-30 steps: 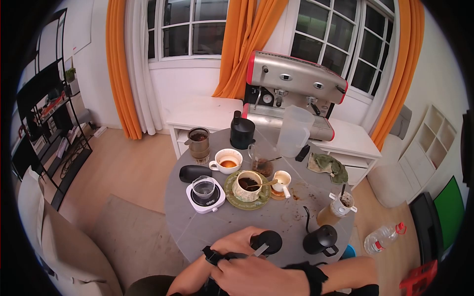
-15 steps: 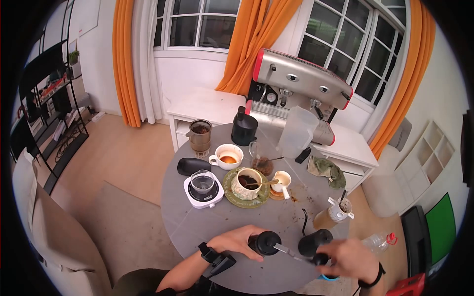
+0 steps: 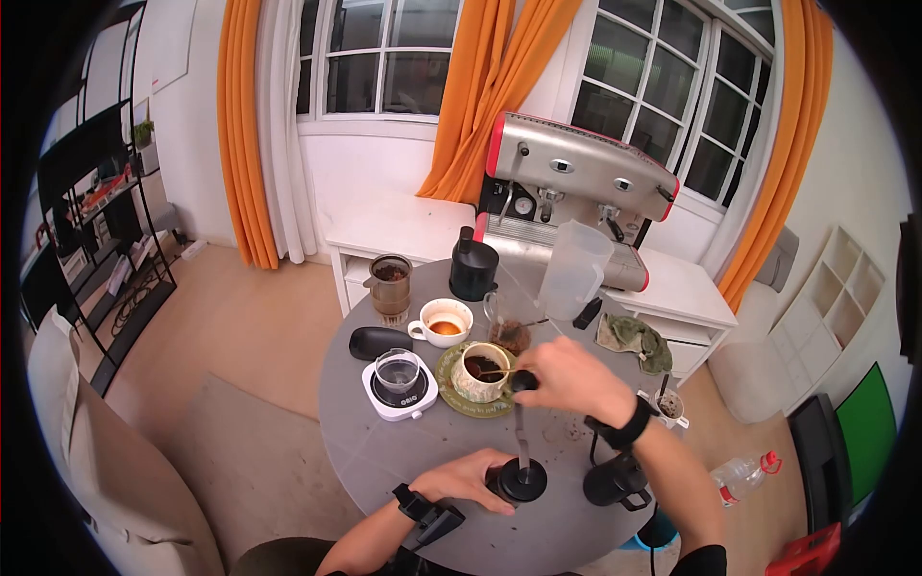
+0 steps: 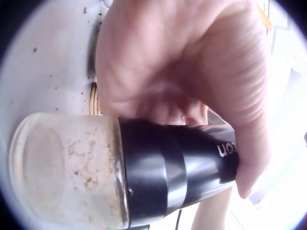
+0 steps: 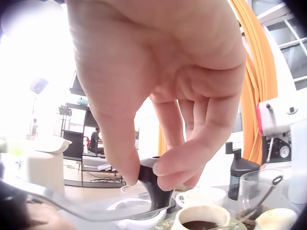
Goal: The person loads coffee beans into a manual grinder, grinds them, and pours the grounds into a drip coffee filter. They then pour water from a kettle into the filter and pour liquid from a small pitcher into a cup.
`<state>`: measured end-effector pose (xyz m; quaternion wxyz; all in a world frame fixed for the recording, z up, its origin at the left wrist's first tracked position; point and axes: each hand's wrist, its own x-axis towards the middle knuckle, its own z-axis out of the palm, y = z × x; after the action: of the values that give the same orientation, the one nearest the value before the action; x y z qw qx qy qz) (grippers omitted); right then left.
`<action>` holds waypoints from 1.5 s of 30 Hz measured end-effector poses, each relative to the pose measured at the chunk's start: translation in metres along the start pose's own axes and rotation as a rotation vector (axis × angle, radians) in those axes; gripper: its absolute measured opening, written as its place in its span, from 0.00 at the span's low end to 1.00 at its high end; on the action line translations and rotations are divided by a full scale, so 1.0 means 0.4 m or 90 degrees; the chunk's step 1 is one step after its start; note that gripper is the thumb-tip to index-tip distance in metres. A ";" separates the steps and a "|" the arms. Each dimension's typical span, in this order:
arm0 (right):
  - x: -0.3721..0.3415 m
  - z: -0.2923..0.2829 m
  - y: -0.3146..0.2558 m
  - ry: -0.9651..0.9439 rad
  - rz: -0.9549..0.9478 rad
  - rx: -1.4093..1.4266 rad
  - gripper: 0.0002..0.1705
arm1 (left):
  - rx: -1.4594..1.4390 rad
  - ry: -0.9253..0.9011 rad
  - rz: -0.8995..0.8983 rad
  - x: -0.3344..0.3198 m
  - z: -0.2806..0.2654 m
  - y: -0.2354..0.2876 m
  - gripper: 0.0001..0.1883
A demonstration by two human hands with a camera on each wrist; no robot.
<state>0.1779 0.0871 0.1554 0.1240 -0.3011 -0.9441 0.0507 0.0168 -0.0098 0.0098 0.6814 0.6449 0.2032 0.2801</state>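
Note:
My left hand (image 3: 466, 478) grips a hand coffee grinder (image 4: 153, 167) near the front of the round table. Its body is black, and the clear lower jar (image 4: 72, 167) has brown specks on its wall. From its top runs a metal crank arm (image 3: 521, 434), pointing away from me. My right hand (image 3: 574, 376) pinches the black crank knob (image 5: 156, 184) between thumb and fingers. Just beyond that knob stands a patterned cup (image 3: 476, 388) of dark liquid with a golden spoon, on a green saucer (image 3: 451, 401).
Left of the saucer, a white scale (image 3: 413, 408) bears a small glass cup (image 3: 397, 365). A black gooseneck kettle (image 3: 610, 482) stands right of the grinder. Behind are a stained white cup (image 3: 445, 333), a plastic pitcher (image 3: 576, 264) and an espresso machine (image 3: 576, 168). A cloth (image 3: 634, 343) lies at the right edge.
My right hand has swung the crank round, from close to my body, out to the right, then forward to the far side. My left hand keeps its hold on the grinder.

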 end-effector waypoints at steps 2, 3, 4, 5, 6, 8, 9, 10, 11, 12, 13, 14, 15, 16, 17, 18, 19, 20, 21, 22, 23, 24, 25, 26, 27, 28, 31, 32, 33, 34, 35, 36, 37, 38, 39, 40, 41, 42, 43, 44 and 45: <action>0.044 0.019 -0.047 -0.005 -0.012 0.011 0.19 | -0.034 0.033 0.009 -0.002 0.009 0.002 0.20; 0.060 0.029 -0.072 -0.014 -0.023 0.022 0.17 | -0.032 0.028 0.006 -0.001 0.005 -0.024 0.20; 0.074 0.038 -0.096 -0.019 -0.057 0.023 0.17 | 0.013 0.045 -0.011 0.002 -0.008 -0.068 0.23; 0.085 0.046 -0.121 -0.025 -0.092 0.023 0.16 | 0.059 0.062 -0.027 0.003 -0.016 -0.092 0.26; 0.092 0.040 -0.156 -0.089 -0.080 0.059 0.16 | 0.058 0.057 -0.029 -0.001 -0.013 -0.087 0.26; 0.084 0.041 -0.218 -0.078 -0.132 0.097 0.17 | 0.028 0.073 -0.122 -0.012 -0.001 -0.066 0.26; 0.072 0.049 -0.239 -0.058 -0.177 0.119 0.17 | 0.028 0.072 -0.123 -0.013 0.003 -0.056 0.26; 0.054 0.053 -0.260 -0.057 -0.176 0.121 0.17 | 0.023 0.066 -0.107 -0.011 0.006 -0.045 0.26; 0.034 0.057 -0.282 -0.056 -0.216 0.128 0.17 | 0.018 0.060 -0.091 -0.010 0.007 -0.033 0.26; 0.013 0.061 -0.304 -0.055 -0.256 0.137 0.17 | 0.012 0.055 -0.075 -0.008 0.009 -0.021 0.26; -0.012 0.064 -0.324 -0.057 -0.257 0.139 0.17 | 0.005 0.052 -0.059 -0.007 0.012 -0.010 0.27; -0.039 0.066 -0.342 -0.117 -0.257 0.100 0.16 | -0.002 0.048 -0.042 -0.005 0.014 0.000 0.27; -0.067 0.063 -0.358 -0.177 -0.258 0.061 0.16 | -0.009 0.045 -0.025 -0.002 0.015 0.008 0.27; -0.100 0.051 -0.368 -0.179 -0.259 0.062 0.16 | -0.016 0.041 -0.007 0.000 0.015 0.014 0.27; -0.141 0.030 -0.370 -0.161 -0.286 0.092 0.14 | -0.024 0.038 0.011 0.001 0.016 0.015 0.28; -0.184 0.009 -0.372 -0.143 -0.313 0.125 0.12 | -0.032 0.035 0.027 0.000 0.017 0.012 0.28; -0.225 -0.010 -0.377 -0.188 -0.257 0.121 0.09 | -0.027 0.013 0.004 0.002 0.005 -0.017 0.30; -0.266 -0.024 -0.371 -0.162 -0.259 0.062 0.10 | -0.025 0.008 0.013 -0.001 0.005 -0.008 0.30; -0.298 -0.052 -0.364 -0.182 -0.245 0.048 0.10 | -0.025 0.005 0.023 -0.002 0.005 0.008 0.30; -0.320 -0.053 -0.349 -0.173 -0.238 0.073 0.12 | -0.033 0.012 0.024 -0.001 0.004 0.011 0.30; -0.349 -0.078 -0.331 -0.237 -0.182 0.097 0.13 | -0.023 0.007 0.023 0.001 0.004 0.012 0.30; -0.368 -0.097 -0.311 -0.241 -0.143 0.128 0.14 | -0.013 0.000 0.022 0.001 0.005 0.012 0.31; -0.385 -0.114 -0.289 -0.244 -0.103 0.157 0.15 | -0.019 0.005 0.023 0.000 0.006 0.015 0.31; -0.396 -0.133 -0.270 -0.257 -0.059 0.158 0.15 | -0.023 0.002 0.017 0.001 0.006 0.021 0.31; -0.404 -0.149 -0.254 -0.267 -0.014 0.159 0.15 | -0.025 -0.004 0.010 0.001 0.004 0.023 0.31; -0.411 -0.158 -0.241 -0.246 0.041 0.155 0.13 | -0.025 -0.004 0.010 0.003 0.002 0.021 0.31; -0.421 -0.161 -0.172 -0.251 0.130 0.033 0.19 | 0.000 -0.019 0.017 0.007 -0.001 0.014 0.32; -0.414 -0.161 -0.153 -0.251 0.130 0.034 0.19 | 0.000 -0.005 0.018 0.006 0.001 0.014 0.31; -0.400 -0.161 -0.132 -0.231 0.159 0.019 0.17 | 0.001 0.009 0.020 0.006 0.001 0.015 0.30; -0.381 -0.160 -0.113 -0.211 0.188 0.004 0.16 | 0.001 0.009 0.019 0.005 0.002 0.017 0.30; -0.359 -0.153 -0.092 -0.210 0.188 0.004 0.16 | 0.005 0.010 0.021 0.005 0.002 0.019 0.30; -0.333 -0.145 -0.069 -0.171 0.171 0.003 0.15 | 0.010 0.010 0.023 0.005 0.001 0.021 0.30; -0.307 -0.139 -0.046 -0.132 0.155 0.001 0.16 | 0.013 0.009 0.023 0.005 0.002 0.021 0.30; -0.279 -0.135 -0.029 -0.129 0.155 0.000 0.16 | 0.002 0.014 0.021 0.005 0.004 0.018 0.29; -0.246 -0.133 -0.016 -0.143 0.154 -0.004 0.16 | -0.009 0.018 0.020 0.006 0.005 0.016 0.29; -0.214 -0.128 -0.005 -0.156 0.155 -0.007 0.16 | -0.004 0.015 0.020 0.006 0.003 0.015 0.29; -0.181 -0.121 0.002 -0.151 0.157 -0.008 0.16 | 0.002 0.009 0.004 0.006 0.000 0.013 0.29; -0.145 -0.113 0.004 -0.146 0.117 -0.023 0.18 | 0.008 0.002 -0.013 0.006 -0.001 0.014 0.28; -0.114 -0.099 0.007 -0.140 0.079 -0.038 0.21 | 0.014 -0.003 -0.014 0.005 -0.002 0.015 0.28; -0.087 -0.080 0.013 -0.098 0.020 -0.046 0.21 | 0.007 0.000 -0.027 0.003 -0.002 0.015 0.28; -0.060 -0.057 0.018 -0.055 -0.038 -0.053 0.21 | 0.000 0.003 -0.042 0.002 -0.001 0.012 0.29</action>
<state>0.2067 0.0794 0.1714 0.0716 -0.2749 -0.9586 0.0205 0.0168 -0.0089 0.0148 0.6899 0.6371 0.2259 0.2591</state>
